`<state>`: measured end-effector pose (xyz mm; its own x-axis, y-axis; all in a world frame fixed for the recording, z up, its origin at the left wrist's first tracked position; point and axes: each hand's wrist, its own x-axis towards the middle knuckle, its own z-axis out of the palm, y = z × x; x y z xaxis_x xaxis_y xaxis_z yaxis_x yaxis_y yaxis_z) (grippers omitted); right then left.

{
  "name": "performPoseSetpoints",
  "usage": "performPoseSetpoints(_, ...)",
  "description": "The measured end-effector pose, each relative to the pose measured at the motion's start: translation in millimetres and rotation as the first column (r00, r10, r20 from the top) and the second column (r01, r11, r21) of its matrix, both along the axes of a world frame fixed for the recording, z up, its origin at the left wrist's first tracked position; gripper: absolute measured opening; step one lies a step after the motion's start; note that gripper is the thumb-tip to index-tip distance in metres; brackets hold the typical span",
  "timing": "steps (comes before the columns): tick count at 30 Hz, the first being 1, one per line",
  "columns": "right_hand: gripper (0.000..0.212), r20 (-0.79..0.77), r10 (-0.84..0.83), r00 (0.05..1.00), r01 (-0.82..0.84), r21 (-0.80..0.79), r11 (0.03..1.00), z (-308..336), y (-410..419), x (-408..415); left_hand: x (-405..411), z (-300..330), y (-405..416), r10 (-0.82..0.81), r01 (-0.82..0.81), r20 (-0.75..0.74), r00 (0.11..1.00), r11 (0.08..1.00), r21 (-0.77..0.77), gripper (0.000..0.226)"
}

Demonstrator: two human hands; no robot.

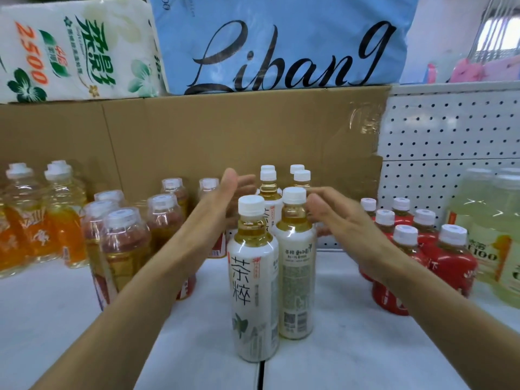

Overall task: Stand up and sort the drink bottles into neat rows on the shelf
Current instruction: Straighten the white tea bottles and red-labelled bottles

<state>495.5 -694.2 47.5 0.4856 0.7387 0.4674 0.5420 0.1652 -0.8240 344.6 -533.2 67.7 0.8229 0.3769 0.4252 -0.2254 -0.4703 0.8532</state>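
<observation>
- White tea bottles [254, 277] stood upright in two rows at mid-shelf [351, 347].
- Left hand [225, 198] and right hand [337, 220] flanked them, grip wide, fingers straight, holding nothing.
- Red bottles [450, 260] right; cardboard [225, 136] behind.

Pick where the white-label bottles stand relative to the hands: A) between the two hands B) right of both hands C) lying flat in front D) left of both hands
A: the white-label bottles stand upright in two rows, with the left hand and right hand open on either side.
</observation>
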Motion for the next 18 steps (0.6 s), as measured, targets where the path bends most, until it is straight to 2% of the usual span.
performPoseSetpoints(3,0.048,-0.096,0.182,0.979,-0.193,-0.113,0.975,-19,-1,-16,-21,-31,-14,-0.117,0.112,-0.124,0.985,0.993,-0.046,0.039)
performPoseSetpoints(4,0.056,-0.129,0.192,0.973,-0.207,-0.111,0.972,-23,0,-16,-25,-40,-13,-0.134,0.131,-0.16,0.978,0.991,-0.032,0.052)
performPoseSetpoints(5,0.065,-0.156,0.19,0.969,-0.208,-0.106,0.972,-26,0,-15,-25,-49,-8,-0.139,0.135,-0.177,0.974,0.99,-0.03,0.078)
performPoseSetpoints(6,0.07,-0.167,0.171,0.971,-0.191,-0.11,0.975,-28,1,-16,-27,-55,-6,-0.146,0.142,-0.204,0.968,0.989,-0.038,0.093)
performPoseSetpoints(9,0.074,-0.136,0.039,0.99,-0.053,-0.098,0.994,-31,2,-23,-26,-64,-5,-0.089,0.087,-0.181,0.979,0.996,-0.021,0.08)
performPoseSetpoints(13,0.082,-0.097,-0.207,0.973,0.213,0.049,0.976,-42,2,-35,-10,-74,-8,0.183,-0.183,0.017,0.983,0.983,-0.003,0.088)
performPoseSetpoints(15,0.082,-0.164,-0.177,0.97,0.184,0.034,0.982,-52,-3,-35,-2,-83,-8,0.235,-0.232,0.055,0.971,0.971,-0.051,0.09)
performPoseSetpoints(18,0.069,-0.264,-0.051,0.963,0.012,-0.145,0.989,-65,-13,-31,-4,-102,-1,0.143,-0.15,-0.076,0.987,0.984,-0.094,0.09)
